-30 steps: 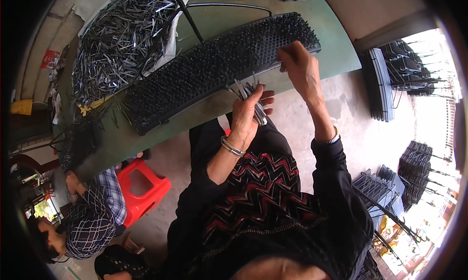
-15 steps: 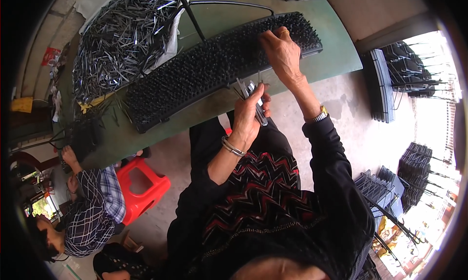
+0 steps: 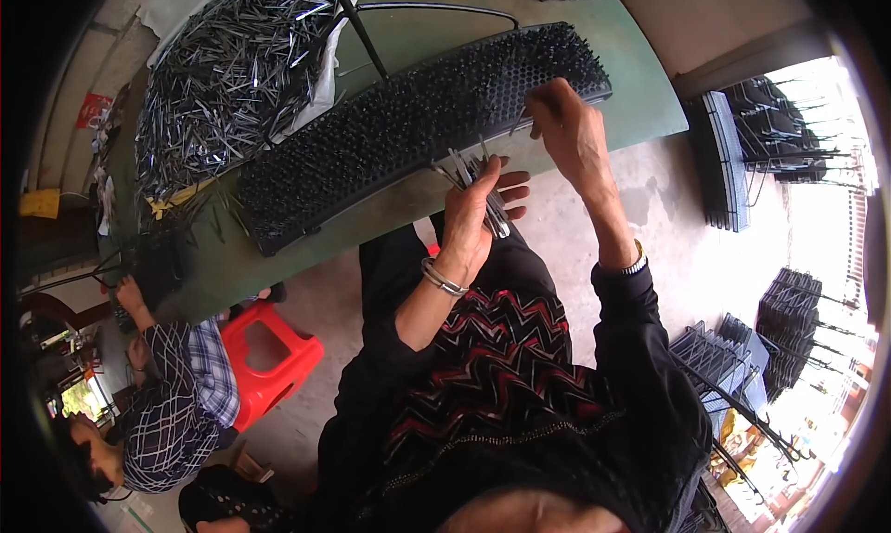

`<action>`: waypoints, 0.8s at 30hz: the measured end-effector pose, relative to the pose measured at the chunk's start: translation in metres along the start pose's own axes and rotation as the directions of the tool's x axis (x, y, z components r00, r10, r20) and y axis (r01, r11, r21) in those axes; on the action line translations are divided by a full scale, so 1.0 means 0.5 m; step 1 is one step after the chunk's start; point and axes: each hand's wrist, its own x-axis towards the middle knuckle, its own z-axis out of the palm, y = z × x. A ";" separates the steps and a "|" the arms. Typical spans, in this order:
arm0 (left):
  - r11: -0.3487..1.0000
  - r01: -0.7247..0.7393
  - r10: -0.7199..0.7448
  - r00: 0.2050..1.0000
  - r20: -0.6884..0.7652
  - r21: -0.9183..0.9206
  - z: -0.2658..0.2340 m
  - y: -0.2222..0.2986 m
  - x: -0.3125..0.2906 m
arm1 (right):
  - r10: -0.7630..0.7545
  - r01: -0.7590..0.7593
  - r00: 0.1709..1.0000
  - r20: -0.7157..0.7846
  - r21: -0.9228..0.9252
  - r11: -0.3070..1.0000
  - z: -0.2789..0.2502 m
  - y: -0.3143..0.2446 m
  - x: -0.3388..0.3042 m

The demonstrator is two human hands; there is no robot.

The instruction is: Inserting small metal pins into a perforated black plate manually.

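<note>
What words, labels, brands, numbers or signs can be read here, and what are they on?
No text is readable in this view.
Small red paper sheet at the left: too small and blurred to read.
Flat yellow sheet at the left edge: no legible writing.
Long black panel packed with upright dark strips: no lettering visible.
Thin metallic strips in the left hand: no legible marks.
</note>
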 end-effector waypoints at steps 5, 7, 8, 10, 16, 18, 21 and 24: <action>0.999 0.038 -0.039 0.999 0.019 0.036 -0.003 -0.004 -0.005 | -0.346 0.318 0.887 -0.306 -0.138 0.938 0.047 0.053 0.064; 0.997 0.053 -0.058 0.993 0.102 0.054 -0.014 -0.007 0.001 | -0.378 0.353 0.874 -0.304 -0.137 0.926 0.069 0.068 0.074; 0.997 0.051 -0.057 0.993 0.100 0.054 -0.016 -0.008 0.002 | -0.410 0.387 0.861 -0.301 -0.136 0.912 0.078 0.072 0.076; 0.998 0.051 -0.056 0.992 0.117 0.047 -0.019 -0.009 -0.001 | -0.375 0.353 0.886 -0.274 -0.128 0.927 0.086 0.076 0.071; 0.995 0.069 -0.079 0.988 0.135 0.074 -0.022 -0.009 -0.004 | -0.412 0.339 0.902 -0.126 -0.380 0.860 0.077 0.065 0.051; 0.993 0.069 -0.080 0.990 0.118 0.097 -0.011 -0.008 -0.008 | -0.389 0.310 0.909 -0.146 -0.386 0.869 0.068 0.062 0.040; 0.991 0.038 -0.051 0.994 0.100 0.129 -0.013 -0.007 -0.009 | -0.206 0.198 0.978 -0.011 -0.238 0.951 0.034 0.035 0.021; 0.989 -0.001 -0.016 0.994 0.110 0.148 -0.023 -0.008 -0.007 | -0.116 0.134 0.953 0.279 -0.047 0.990 0.004 0.016 -0.013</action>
